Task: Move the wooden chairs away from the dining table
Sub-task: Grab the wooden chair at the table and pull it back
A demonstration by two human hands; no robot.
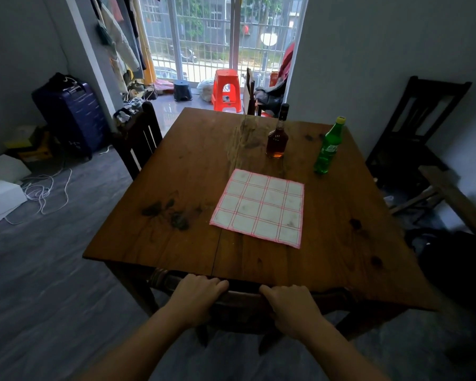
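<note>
A square wooden dining table [176, 166] fills the middle of the view. A dark wooden chair [242, 301] is tucked under its near edge, only the top rail and back slats showing. My left hand [197, 294] and my right hand [290, 305] both grip that top rail, fingers curled over it. A second dark chair [138, 138] stands at the table's left side, its back against the edge. A third dark chair [412, 127] stands apart by the right wall. The back of a fourth chair [250, 90] shows beyond the far edge.
On the table lie a pink checked cloth [261, 207], a brown liquor bottle [277, 136] and a green bottle [329, 147]. A dark suitcase [72, 116], white boxes [0, 199] and cords sit left. A red stool [227, 90] stands by the barred window. Clutter lies at right.
</note>
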